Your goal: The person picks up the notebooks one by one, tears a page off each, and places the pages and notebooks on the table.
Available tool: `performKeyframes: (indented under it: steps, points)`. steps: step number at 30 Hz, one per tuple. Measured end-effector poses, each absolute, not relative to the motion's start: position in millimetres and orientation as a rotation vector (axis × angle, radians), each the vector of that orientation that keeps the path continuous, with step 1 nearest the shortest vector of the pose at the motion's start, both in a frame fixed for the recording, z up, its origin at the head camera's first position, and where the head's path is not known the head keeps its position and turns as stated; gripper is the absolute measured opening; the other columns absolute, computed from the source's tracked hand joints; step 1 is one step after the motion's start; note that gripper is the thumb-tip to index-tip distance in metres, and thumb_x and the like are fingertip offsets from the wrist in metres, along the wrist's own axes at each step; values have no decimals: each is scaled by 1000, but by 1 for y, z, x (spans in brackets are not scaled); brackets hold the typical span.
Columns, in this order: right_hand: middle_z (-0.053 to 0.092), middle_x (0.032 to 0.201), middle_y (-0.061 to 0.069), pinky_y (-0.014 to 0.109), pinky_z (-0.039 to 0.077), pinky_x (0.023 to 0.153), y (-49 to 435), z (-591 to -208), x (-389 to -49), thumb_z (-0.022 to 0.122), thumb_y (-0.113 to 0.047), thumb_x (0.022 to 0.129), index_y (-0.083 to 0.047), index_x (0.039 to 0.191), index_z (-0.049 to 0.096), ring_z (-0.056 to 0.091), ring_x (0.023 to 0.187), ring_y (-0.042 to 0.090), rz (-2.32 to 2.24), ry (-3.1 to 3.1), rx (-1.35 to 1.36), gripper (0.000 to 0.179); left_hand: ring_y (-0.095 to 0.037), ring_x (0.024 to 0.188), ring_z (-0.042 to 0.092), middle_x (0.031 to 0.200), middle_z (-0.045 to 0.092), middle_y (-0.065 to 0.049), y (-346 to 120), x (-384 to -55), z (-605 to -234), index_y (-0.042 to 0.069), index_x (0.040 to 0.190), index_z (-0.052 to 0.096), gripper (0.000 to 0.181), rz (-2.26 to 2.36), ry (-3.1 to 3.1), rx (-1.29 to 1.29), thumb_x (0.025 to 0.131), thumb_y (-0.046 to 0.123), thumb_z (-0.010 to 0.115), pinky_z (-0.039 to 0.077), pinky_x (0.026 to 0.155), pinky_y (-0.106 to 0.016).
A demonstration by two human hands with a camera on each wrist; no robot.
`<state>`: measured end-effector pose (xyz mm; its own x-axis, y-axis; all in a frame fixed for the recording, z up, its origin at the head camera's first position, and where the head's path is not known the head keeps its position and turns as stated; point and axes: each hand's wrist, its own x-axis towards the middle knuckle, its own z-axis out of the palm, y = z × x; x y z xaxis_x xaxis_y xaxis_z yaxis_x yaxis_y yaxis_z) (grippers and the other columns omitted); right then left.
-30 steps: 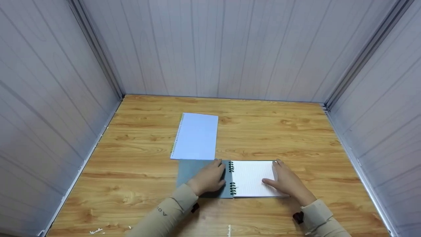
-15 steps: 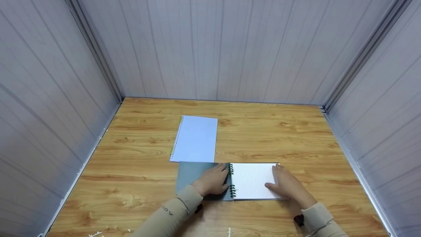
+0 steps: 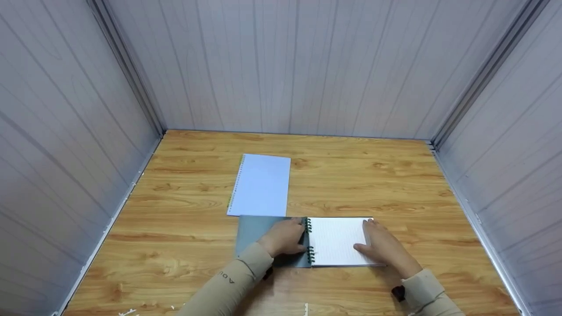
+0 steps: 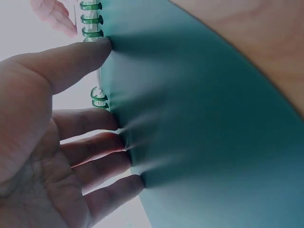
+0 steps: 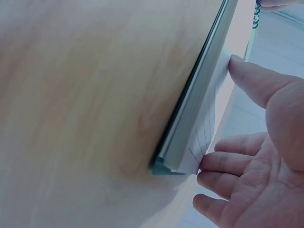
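A spiral-bound notebook lies opened flat in the head view, its grey-green cover [image 3: 257, 232] on the left and a white lined page [image 3: 336, 241] on the right. Green rings [image 3: 311, 253] join the two halves. My left hand [image 3: 284, 237] presses its fingertips onto the cover beside the rings; in the left wrist view the fingers are extended and the cover [image 4: 213, 118] dimples under them. On the page's right side rests my right hand [image 3: 386, 246], thumb on the paper. The right wrist view shows its fingers extended at the corner of the page stack [image 5: 190, 128].
A second notebook [image 3: 260, 184] with a pale blue-white face and a yellow-green binding lies behind the opened cover. White paper scraps [image 3: 127, 312] lie near the table's front edge. Panel walls [image 3: 290, 66] enclose the wooden table [image 3: 377, 175] at the back and both sides.
My left hand has slid slightly right along the cover, closer to the rings. My right thumb has shifted a little right on the page. The notebooks keep their places.
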<state>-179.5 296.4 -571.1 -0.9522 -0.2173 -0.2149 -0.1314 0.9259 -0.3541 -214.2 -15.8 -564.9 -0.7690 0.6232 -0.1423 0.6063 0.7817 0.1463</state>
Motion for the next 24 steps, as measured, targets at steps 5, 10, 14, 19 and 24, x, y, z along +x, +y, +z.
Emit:
performKeyframes:
  steps: [5,10,14,19,24]
  points:
    - [37,166,40,67,28,130,297,-572,-179,77,-33,102,17,158,39,32,158,56,-483,2830,-259,85,-29,125,72,144,69,-16,-15,-215,-565,0,125,78,50,144,2792,974,100,44,77,59,110,-39]
    - [39,164,41,68,30,129,297,-571,-178,77,-32,102,18,157,40,35,156,57,-476,2845,-290,83,-28,121,72,139,71,-15,-16,-214,-563,0,121,79,47,159,2793,977,100,42,78,60,108,-39]
    - [40,163,42,68,31,128,296,-570,-179,77,-31,102,19,157,39,37,155,58,-478,2848,-287,84,-27,118,73,134,73,-15,-16,-215,-563,0,120,79,47,169,2796,983,99,42,79,61,106,-39]
    - [42,161,42,70,31,128,294,-569,-178,78,-28,102,19,157,40,38,154,58,-510,2852,-268,81,-27,117,72,133,73,-14,-16,-215,-563,1,119,79,45,157,2800,1003,100,42,78,61,105,-39]
    - [53,155,38,69,40,122,290,-570,-175,82,-19,98,14,155,47,50,147,56,-636,2886,-230,75,-27,116,73,131,73,-14,-16,-213,-562,2,115,80,41,145,2801,1008,100,41,78,61,103,-40]
